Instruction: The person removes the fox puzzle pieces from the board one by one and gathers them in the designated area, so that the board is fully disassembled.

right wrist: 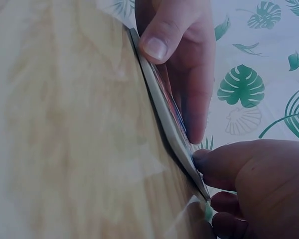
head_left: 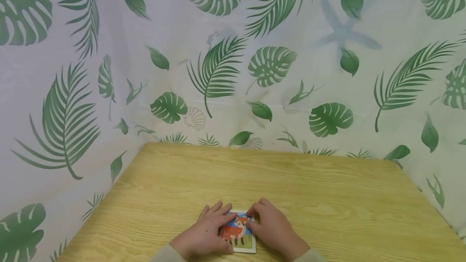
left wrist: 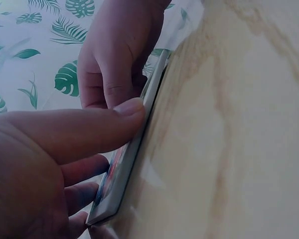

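Observation:
A small square fox picture puzzle [head_left: 238, 231] with a white rim lies flat on the table, near its front edge. It shows an orange fox on blue and green. My left hand [head_left: 209, 229] rests over its left part with the fingers spread; in the left wrist view, the thumb [left wrist: 127, 112] presses on the near rim. At the far right corner, my right hand [head_left: 273, 227] has bent fingers and pinches the puzzle's edge. The right wrist view shows that thumb [right wrist: 204, 162] on the picture side and the other fingertips [right wrist: 226, 203] beside the rim. My hands cover parts of the picture.
The wood-grain table [head_left: 327, 197] extends behind and to both sides of the hands. A white curtain [head_left: 225, 132] with green leaf prints hangs along the back and left, meeting the table's edges.

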